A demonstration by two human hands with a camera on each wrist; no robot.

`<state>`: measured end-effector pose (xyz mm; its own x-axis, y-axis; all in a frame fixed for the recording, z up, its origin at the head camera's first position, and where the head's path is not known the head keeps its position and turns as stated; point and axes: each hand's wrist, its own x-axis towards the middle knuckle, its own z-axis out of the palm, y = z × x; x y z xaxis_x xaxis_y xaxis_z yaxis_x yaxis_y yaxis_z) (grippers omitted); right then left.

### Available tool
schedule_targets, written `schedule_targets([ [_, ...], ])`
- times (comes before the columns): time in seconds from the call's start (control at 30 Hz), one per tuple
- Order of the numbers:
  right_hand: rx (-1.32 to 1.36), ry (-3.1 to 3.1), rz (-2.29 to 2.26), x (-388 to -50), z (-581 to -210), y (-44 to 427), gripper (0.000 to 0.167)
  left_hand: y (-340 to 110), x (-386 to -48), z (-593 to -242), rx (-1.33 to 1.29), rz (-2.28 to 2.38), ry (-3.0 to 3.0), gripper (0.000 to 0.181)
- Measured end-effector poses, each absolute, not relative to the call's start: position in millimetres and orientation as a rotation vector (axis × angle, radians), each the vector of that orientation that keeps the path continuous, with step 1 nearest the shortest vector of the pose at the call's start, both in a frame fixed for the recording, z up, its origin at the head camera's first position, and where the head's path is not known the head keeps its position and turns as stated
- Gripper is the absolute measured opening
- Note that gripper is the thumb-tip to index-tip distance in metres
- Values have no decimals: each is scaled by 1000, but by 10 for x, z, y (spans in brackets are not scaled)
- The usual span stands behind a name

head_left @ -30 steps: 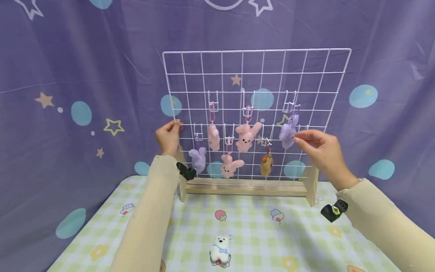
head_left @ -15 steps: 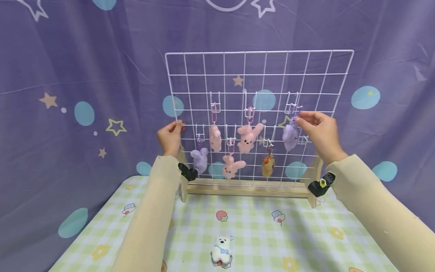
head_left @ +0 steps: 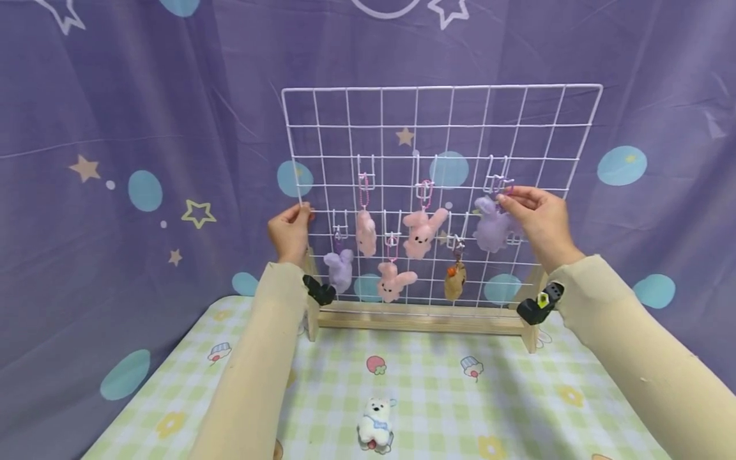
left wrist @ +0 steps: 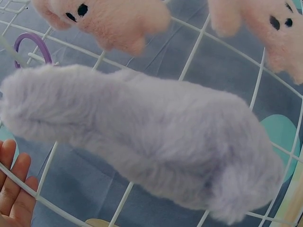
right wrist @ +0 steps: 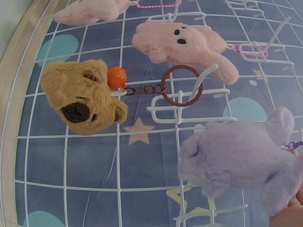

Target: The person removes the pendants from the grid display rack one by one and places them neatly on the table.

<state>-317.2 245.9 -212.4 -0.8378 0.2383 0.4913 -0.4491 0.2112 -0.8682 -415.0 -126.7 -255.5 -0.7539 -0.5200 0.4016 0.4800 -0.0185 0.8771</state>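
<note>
At the left edge of a white wire grid rack (head_left: 393,87), my left hand (head_left: 289,235) grips the frame, thumb in front and fingers behind. My right hand (head_left: 540,220) pinches the top of a purple plush bunny keychain (head_left: 491,231) near its ear and chain. In the right wrist view this purple bunny (right wrist: 236,158) hangs with its face turned away, fingertips (right wrist: 294,201) at its ear. Its ring is at a hook in the upper right. A second purple bunny keychain (head_left: 340,271) hangs low beside my left wrist and fills much of the left wrist view.
Pink bunny keychains (head_left: 419,234) hang on hooks mid-grid, with a brown bear keychain (right wrist: 80,97) lower right of them. A white plush bear (head_left: 375,424) lies on the checked tablecloth (head_left: 425,396) in front. A patterned purple curtain (head_left: 144,76) hangs behind the rack.
My right hand has moved up from the purple bunny's side to its top. The bunny has turned so its back faces forward. My left hand keeps its grip on the frame.
</note>
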Motion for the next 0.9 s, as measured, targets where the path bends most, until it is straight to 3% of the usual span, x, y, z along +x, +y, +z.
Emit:
schedule_targets([
  [0.1, 205, -1972, 1665, -3180, -2114, 2456, 30, -1268, -4157, -2551, 47, -1846, -1567, 19],
  [0.27, 245, -1929, 1716, -3189, -2106, 2441, 7, -1273, -4160, -2552, 49, -1836, -1570, 20],
  [0.9, 316, -1785, 1806, -3058, -2009, 2403, 11, -1263, -4138, -2555, 32, -1825, -1586, 19],
])
